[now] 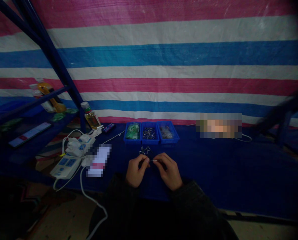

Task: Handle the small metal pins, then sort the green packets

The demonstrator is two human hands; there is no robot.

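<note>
My left hand [137,170] and my right hand [169,171] face each other above the blue table, fingertips pinched. Between them stretches a thin, light metal pin [153,160], one end at each hand's fingertips. Just beyond my left hand lies a small loose pile of metal pins [145,150]. Behind the pile stand three blue bins side by side: the left bin [132,141] holds green bagged items, the middle bin [150,142] holds metal pins, and the right bin [169,141] holds clear bagged parts.
To the left are a white power strip [66,165] with plugs and cables, a lit phone [99,160], and a bottle [91,117]. A blurred-out object [219,126] sits at the back right. A striped sheet [159,53] hangs behind the table [226,166].
</note>
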